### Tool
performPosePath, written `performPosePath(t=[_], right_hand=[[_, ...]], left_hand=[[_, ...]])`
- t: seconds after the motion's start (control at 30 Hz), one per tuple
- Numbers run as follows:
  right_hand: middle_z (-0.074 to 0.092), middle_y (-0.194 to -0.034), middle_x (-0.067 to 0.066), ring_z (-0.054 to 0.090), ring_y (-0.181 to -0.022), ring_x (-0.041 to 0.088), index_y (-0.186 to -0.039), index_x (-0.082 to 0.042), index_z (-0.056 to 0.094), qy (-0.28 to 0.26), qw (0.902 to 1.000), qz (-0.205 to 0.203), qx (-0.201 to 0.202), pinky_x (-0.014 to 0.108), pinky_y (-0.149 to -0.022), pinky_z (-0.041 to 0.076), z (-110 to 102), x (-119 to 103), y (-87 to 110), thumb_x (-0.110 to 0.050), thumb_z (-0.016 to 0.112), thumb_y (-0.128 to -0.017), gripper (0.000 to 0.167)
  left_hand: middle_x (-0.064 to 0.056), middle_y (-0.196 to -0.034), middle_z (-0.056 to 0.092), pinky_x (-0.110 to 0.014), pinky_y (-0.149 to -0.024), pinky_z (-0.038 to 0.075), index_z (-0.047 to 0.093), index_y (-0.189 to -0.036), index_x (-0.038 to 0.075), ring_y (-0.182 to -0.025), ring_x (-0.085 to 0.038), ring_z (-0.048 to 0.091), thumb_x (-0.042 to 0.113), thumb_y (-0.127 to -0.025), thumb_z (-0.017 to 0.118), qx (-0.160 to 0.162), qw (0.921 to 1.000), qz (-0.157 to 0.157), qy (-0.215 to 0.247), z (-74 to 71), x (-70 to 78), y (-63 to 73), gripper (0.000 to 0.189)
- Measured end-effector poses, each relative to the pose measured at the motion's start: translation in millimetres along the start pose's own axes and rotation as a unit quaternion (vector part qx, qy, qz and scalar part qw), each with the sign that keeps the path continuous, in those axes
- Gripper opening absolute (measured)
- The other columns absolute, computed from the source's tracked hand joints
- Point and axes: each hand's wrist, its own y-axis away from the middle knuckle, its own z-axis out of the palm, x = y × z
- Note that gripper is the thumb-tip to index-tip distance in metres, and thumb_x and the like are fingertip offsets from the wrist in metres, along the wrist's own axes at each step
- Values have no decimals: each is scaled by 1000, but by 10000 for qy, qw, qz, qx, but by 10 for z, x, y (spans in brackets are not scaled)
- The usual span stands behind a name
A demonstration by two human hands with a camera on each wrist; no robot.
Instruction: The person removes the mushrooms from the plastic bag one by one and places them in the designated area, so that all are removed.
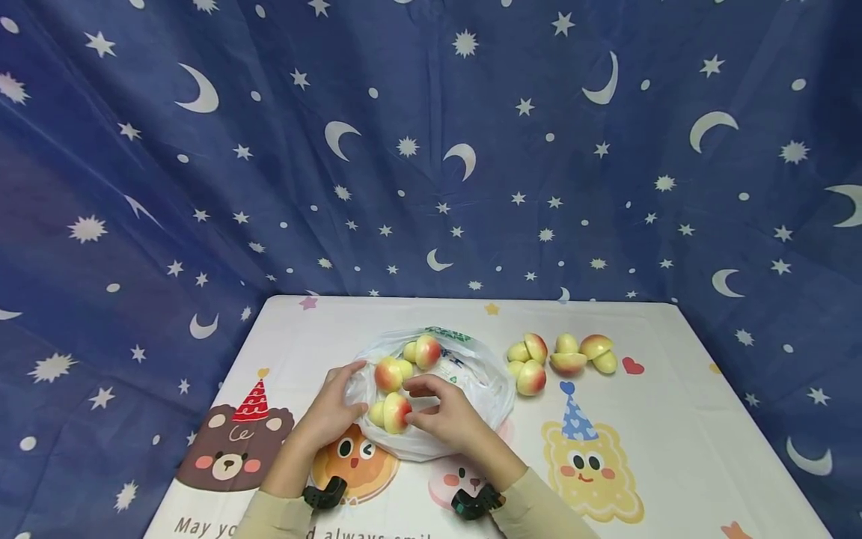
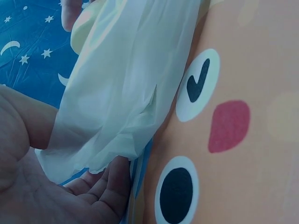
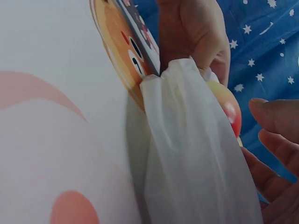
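Observation:
A white plastic bag (image 1: 494, 389) lies spread on the table with printed lettering on it. Three yellow-and-red toy mushrooms rest on it: one at the back (image 1: 428, 352), one at the left (image 1: 388, 374) and one in front (image 1: 396, 413). My left hand (image 1: 333, 408) holds the bag's left edge; in the left wrist view the plastic (image 2: 117, 93) passes between thumb and fingers. Over the bag is my right hand (image 1: 444, 412), its thumb beside the front mushroom and a gap between thumb and fingers. The right wrist view shows its fingers (image 3: 275, 119) apart from a mushroom (image 3: 227, 105).
Right of the bag, several more toy mushrooms (image 1: 569, 358) lie in a loose group. The white tablecloth (image 1: 673, 434) carries printed cartoon figures. A dark blue curtain (image 1: 417, 180) with moons and stars hangs behind the table.

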Motion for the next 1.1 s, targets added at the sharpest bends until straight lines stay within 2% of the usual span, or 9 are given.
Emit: performPosePath(t=[0.3,0.63,0.9,1.1], right_hand=[[74,-132,9,69,-127,32,-134,-14,69,110,9999,34,47,47,-103,62,97,4,-57,-8,85,-89,47],[73,-133,4,72,-118,26,-133,-16,69,355,9994,29,57,31,-93,65,158,-22,-101,-7,87,-86,51],[71,-133,-1,71,-111,16,-132,-21,70,884,9959,30,187,31,-91,65,209,30,-118,-13,94,-81,57],[71,-132,-1,72,-110,17,-131,-20,71,932,9955,52,186,32,-91,65,203,30,-97,-15,92,-82,53]], left_hand=[[-25,-163,35,-74,-127,26,41,-164,13,-156,-53,34,2,-92,73,-37,10000,5,-7,-21,-19,-15,79],[-25,-163,36,-73,-127,27,42,-164,15,-156,-52,36,2,-94,72,-14,10000,13,-31,-12,-29,-43,78],[-26,-163,35,-75,-125,29,42,-164,14,-155,-54,37,2,-93,73,-71,9999,46,-64,-6,-19,-33,78],[-25,-163,36,-76,-124,29,43,-164,15,-154,-54,38,2,-93,73,-62,10000,-21,-53,6,-4,-18,78]])
